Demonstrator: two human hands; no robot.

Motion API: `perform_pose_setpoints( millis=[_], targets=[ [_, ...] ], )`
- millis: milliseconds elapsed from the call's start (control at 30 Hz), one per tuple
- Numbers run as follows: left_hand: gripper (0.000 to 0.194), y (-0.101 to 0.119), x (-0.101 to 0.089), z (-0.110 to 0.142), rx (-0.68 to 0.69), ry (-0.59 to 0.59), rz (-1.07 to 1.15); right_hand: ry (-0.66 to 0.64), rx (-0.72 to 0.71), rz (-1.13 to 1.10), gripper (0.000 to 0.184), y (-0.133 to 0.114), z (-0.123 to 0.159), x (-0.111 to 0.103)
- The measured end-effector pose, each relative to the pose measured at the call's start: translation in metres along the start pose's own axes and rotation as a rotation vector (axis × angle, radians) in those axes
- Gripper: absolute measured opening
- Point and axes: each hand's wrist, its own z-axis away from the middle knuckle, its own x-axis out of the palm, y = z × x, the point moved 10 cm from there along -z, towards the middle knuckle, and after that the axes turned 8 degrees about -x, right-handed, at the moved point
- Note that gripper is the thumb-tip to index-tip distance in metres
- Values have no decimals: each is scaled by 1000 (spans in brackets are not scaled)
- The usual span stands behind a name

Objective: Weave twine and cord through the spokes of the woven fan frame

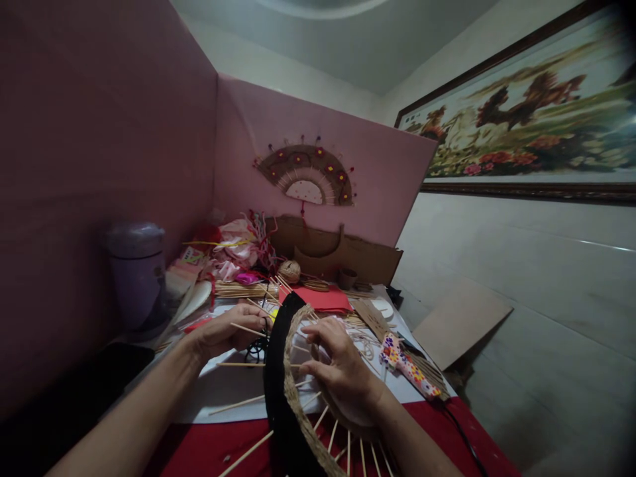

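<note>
A half-made fan [293,404] stands on edge in front of me: a black curved band, a jute-rope arc and thin wooden sticks radiating out. My left hand [228,331] is closed in a pinch on one stick at the fan's left side. My right hand [342,368] lies over the fan's inner white part with fingers curled against the sticks and rope. Under both is a white sheet [233,387] on a red cloth [209,450].
A finished fan [307,173] hangs on the pink backboard. Behind the work lie a twine ball [289,270], a stick bundle [243,289], red paper [322,299], cardboard pieces [342,255] and pink material. A lilac canister [135,271] stands left. A patterned glue gun [407,364] lies right.
</note>
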Motion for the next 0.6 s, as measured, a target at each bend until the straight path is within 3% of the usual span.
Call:
perform_pose_setpoints(
  millis=[100,467,600],
  targets=[
    [17,-2,8,1,-34,-92,22,4,13,-17,51,3,0,-1],
    [15,-3,7,-3,-8,-74,34,-8,40,-48,60,12,3,5],
    [21,-3,-1,-4,-6,-14,175,0,24,-73,56,11,3,5]
  ],
)
